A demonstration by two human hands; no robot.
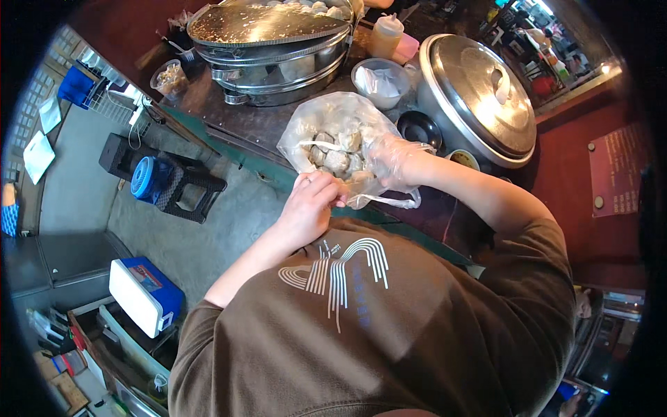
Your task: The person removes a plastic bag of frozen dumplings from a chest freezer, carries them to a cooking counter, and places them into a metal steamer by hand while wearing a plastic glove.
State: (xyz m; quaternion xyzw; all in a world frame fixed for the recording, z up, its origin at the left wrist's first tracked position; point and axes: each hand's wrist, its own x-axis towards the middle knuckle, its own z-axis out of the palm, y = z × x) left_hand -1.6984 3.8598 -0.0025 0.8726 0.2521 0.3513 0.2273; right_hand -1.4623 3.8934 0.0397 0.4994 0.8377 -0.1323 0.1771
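A view from above of a person in a brown shirt (389, 326) working at a dark counter (243, 115). Both hands meet at a clear plastic bag (333, 132) of pale round dumplings (337, 161), which sits on the counter's near edge, just in front of the person's chest.

The left hand (309, 205), bare with a ring on one finger, is at the bag's lower left. Its fingers are curled narrow, pinching the bag's loose plastic near the bottom. The right hand (396, 163) wears a thin clear glove and is pressed against the bag's right side, its fingers closed over the plastic; whether it grips the dumplings through the bag cannot be told.

Behind the bag, farther along the counter, stands a wide steel steamer (278, 52) with more pale dumplings at its far rim. To the bag's right and behind is a large steel pot with a domed lid (476, 97). Between the steamer and the pot are a clear tub (379, 83) and a squeeze bottle (386, 33). A small black bowl (419, 128) lies just right of the bag, touching the pot's side.

Left of the bag, down on the grey floor, sit a blue fan (149, 178) on a black crate and, nearer the person, a blue and white cooler (144, 295).
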